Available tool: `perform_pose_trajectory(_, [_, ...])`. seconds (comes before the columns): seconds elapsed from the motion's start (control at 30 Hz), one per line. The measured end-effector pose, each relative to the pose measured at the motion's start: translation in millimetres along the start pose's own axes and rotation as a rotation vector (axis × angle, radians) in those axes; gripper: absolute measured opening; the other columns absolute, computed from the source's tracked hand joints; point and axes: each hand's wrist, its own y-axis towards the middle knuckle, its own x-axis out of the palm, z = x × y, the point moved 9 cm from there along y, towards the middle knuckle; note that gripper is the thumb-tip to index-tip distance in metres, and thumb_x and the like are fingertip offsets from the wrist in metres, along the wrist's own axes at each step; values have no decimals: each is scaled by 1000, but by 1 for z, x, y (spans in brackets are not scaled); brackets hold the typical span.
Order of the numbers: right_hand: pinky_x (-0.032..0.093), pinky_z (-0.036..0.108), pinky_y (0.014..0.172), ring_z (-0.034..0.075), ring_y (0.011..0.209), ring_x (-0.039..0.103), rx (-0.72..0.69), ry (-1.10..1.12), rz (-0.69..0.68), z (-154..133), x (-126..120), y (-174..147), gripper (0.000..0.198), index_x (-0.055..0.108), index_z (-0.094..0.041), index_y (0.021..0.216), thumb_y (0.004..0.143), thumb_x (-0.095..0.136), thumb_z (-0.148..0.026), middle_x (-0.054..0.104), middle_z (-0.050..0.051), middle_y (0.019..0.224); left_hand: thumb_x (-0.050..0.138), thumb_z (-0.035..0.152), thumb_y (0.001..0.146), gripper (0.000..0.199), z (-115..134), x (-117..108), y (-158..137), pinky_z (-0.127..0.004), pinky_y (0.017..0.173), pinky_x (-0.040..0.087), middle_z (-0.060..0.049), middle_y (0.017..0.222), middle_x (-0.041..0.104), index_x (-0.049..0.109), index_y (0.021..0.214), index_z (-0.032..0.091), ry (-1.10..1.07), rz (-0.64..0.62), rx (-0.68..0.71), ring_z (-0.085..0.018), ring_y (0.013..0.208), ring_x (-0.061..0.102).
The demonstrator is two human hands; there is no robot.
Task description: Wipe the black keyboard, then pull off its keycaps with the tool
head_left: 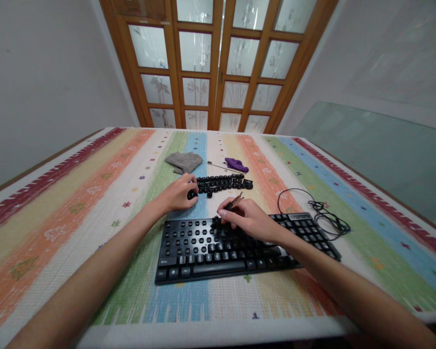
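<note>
A black keyboard (220, 269) lies on the table before me, with its upper left part stripped of keycaps down to bare key posts. My right hand (252, 219) is over its middle, fingers closed on a small brush (229, 206) with a dark handle and brownish end; its dark lower end meets the key posts. Beyond the keyboard, loose black keycaps (223, 183) sit in rows. At the left end of those rows my left hand (182, 192) has its fingers closed around a black keycap (192, 194), partly hidden by the fingertips.
A grey cloth (183, 162) lies behind the keycaps. To its right are a thin stick (225, 167) and a purple cloth (236, 165). The keyboard's coiled cable (327, 218) rests on the right. A striped tablecloth (127, 213) covers the table.
</note>
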Motion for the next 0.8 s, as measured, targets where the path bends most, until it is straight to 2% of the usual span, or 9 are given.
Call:
perform_pose_trajectory(0.13, [46, 27, 62, 13, 62, 59, 0, -1, 3, -1, -1, 0, 25, 63, -17, 90, 95, 55, -39, 68, 3, 79, 63, 20, 81, 21, 6, 1, 3, -41, 94, 49, -9, 103, 59, 69, 101, 16, -24, 19, 2, -24, 100, 56])
perform_pose_trajectory(0.23, [46, 27, 63, 14, 64, 59, -14, -18, 5, -4, -1, 1, 25, 64, -17, 89, 95, 55, -39, 68, 3, 78, 59, 17, 84, 29, 16, 11, 8, -40, 93, 49, -10, 106, 59, 69, 111, 16, -25, -11, 47, -24, 103, 56])
perform_pose_trajectory(0.4, [45, 28, 65, 14, 67, 60, -38, -42, -4, -8, 0, -1, 23, 64, -17, 90, 96, 54, -38, 68, 3, 80, 53, 3, 78, 38, 25, 30, 13, -38, 89, 48, -9, 102, 61, 70, 109, 18, 82, -95, 121, -24, 100, 55])
perform_pose_trajectory(0.57, [45, 28, 65, 14, 69, 61, -41, -47, 2, -7, 0, -2, 23, 64, -17, 91, 96, 54, -37, 68, 3, 80, 55, 7, 83, 22, 23, 22, 12, -37, 88, 47, -10, 100, 63, 69, 100, 14, 53, -59, 131, -23, 96, 55])
perform_pose_trajectory(0.7, [45, 27, 66, 14, 68, 61, -41, -43, 3, -7, -1, -2, 22, 64, -17, 91, 96, 55, -37, 68, 3, 79, 61, 16, 87, 7, 21, 17, 10, -37, 89, 47, -9, 98, 64, 67, 89, 15, 5, -59, 133, -23, 96, 56])
perform_pose_trajectory(0.8, [45, 27, 65, 14, 66, 60, -40, -39, -3, -7, 0, -1, 22, 64, -17, 91, 96, 55, -36, 68, 2, 78, 64, 22, 88, 8, 21, 17, 10, -38, 89, 47, -9, 94, 66, 66, 85, 15, -35, -62, 134, -23, 94, 57])
